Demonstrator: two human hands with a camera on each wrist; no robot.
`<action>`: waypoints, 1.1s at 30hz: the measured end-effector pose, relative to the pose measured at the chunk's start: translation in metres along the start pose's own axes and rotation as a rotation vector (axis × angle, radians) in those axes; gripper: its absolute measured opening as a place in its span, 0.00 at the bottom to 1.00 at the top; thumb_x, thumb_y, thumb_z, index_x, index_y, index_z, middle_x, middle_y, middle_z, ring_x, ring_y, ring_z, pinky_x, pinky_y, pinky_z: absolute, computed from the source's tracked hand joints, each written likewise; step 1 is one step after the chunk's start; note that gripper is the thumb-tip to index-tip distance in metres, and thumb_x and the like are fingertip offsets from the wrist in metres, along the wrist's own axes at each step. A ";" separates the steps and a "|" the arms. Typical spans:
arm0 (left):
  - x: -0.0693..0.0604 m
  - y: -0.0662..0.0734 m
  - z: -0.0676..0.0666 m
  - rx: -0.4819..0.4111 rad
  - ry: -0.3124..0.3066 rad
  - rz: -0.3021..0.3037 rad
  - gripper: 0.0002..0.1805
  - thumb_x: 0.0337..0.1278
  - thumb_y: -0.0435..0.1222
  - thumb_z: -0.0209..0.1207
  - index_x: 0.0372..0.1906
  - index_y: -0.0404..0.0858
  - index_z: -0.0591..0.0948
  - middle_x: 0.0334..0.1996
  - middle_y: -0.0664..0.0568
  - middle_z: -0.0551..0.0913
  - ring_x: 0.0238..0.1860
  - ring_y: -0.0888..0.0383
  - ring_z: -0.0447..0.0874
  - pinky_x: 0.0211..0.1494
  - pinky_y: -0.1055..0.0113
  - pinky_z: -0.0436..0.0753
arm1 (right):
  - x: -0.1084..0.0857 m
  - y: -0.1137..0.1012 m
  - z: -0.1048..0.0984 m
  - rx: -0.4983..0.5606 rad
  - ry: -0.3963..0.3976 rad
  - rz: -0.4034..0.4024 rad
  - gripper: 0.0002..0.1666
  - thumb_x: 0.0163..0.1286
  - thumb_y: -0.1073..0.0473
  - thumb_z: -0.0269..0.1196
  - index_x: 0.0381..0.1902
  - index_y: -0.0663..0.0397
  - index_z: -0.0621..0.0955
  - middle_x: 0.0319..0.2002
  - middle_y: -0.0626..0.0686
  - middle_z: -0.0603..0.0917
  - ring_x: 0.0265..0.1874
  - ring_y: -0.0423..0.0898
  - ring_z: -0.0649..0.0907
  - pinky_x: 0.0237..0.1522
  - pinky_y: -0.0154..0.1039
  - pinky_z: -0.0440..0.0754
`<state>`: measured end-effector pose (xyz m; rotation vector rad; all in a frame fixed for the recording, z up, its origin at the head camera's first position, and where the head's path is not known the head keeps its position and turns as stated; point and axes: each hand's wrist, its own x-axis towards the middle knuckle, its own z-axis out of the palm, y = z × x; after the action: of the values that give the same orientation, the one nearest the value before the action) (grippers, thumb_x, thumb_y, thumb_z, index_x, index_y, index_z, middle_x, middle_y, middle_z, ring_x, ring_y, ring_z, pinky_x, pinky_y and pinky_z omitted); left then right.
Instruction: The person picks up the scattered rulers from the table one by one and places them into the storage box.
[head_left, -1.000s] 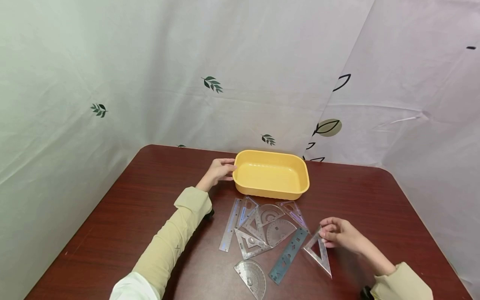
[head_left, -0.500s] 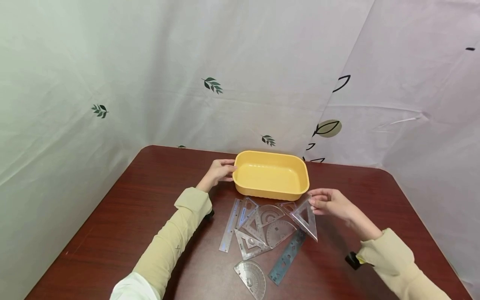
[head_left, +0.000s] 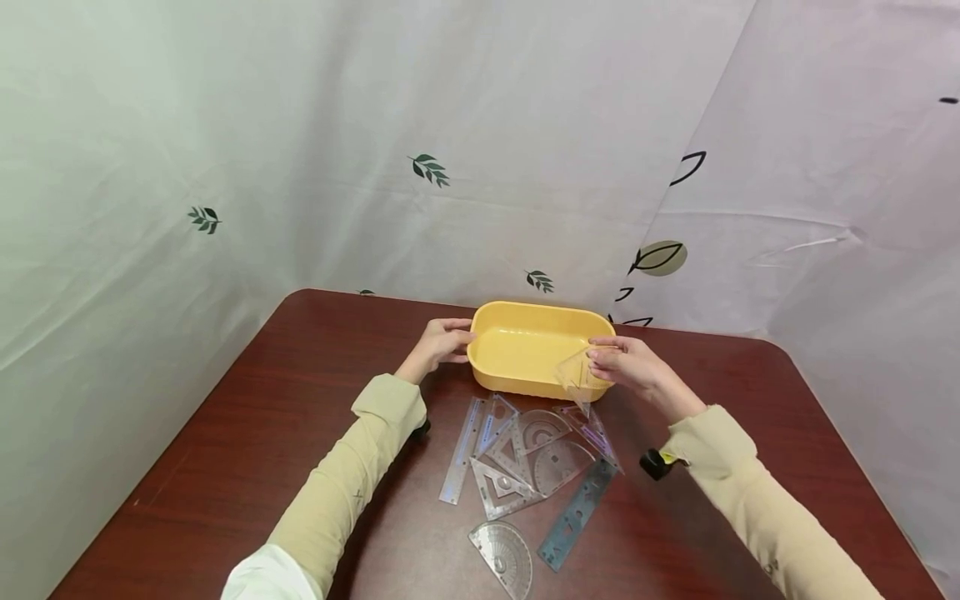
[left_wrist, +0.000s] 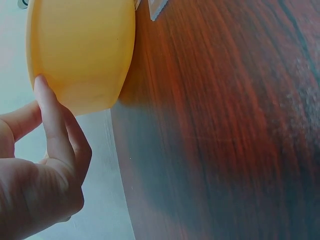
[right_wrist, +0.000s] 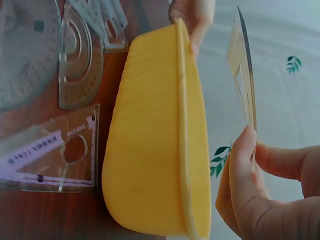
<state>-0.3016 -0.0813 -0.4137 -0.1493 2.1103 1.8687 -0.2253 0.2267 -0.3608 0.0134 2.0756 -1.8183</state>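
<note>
"Start with the head view. Where are the hands?"

"The left hand (head_left: 437, 342) is at the left end of the yellow basin (head_left: 517, 387), thumb at the rim. The right hand (head_left: 632, 364) is by the opposite end, with a clear set square (right_wrist: 241, 50) pinched in its fingers."

"From there the set square looks as if it could be touching the basin."

"It overlaps the basin's front wall in that view, yes. The right wrist view settles it: the set square stands almost edge-on, apart from the rim, thumb on one side and fingers on the other."

"Does that view show the left hand too?"

"Partly, at the far end, with one digit over the rim. So it is gripping the basin. The left wrist view gives its fingers close up at the basin's edge, plus a clear plastic corner (left_wrist: 156, 7), too little to name."

"And the loose pieces?"

"The head view has the full spread on the dark red table (head_left: 330, 358): a long clear ruler (head_left: 461, 454) at the left, a blue-green ruler (head_left: 577, 517) at the right, a separate protractor (head_left: 512, 546) nearest the person. Only the right wrist view makes plain the broad purple band on the printed set square (right_wrist: 30, 160), beside the basin."
</note>
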 end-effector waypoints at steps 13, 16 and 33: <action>0.000 0.002 0.001 -0.005 0.013 -0.001 0.25 0.59 0.31 0.61 0.63 0.36 0.75 0.40 0.43 0.85 0.26 0.64 0.83 0.29 0.73 0.86 | 0.037 -0.006 0.009 0.195 0.085 0.060 0.36 0.72 0.70 0.50 0.73 0.72 0.50 0.39 0.50 0.75 0.29 0.35 0.81 0.39 0.24 0.84; -0.001 0.002 0.002 -0.004 0.016 -0.006 0.25 0.59 0.31 0.60 0.63 0.35 0.75 0.38 0.44 0.84 0.25 0.64 0.82 0.28 0.72 0.86 | 0.040 -0.007 0.010 0.228 0.099 0.086 0.36 0.73 0.70 0.49 0.74 0.70 0.48 0.43 0.54 0.72 0.30 0.36 0.81 0.40 0.24 0.84; 0.001 0.001 0.003 0.003 0.024 -0.013 0.24 0.59 0.31 0.60 0.62 0.36 0.75 0.45 0.37 0.84 0.29 0.60 0.84 0.28 0.72 0.86 | 0.147 0.089 -0.027 0.275 0.040 0.056 0.32 0.65 0.68 0.63 0.63 0.68 0.62 0.44 0.65 0.79 0.38 0.50 0.86 0.43 0.37 0.87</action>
<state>-0.3021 -0.0780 -0.4134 -0.1847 2.1229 1.8655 -0.3465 0.2324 -0.4848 0.1803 1.8154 -2.0683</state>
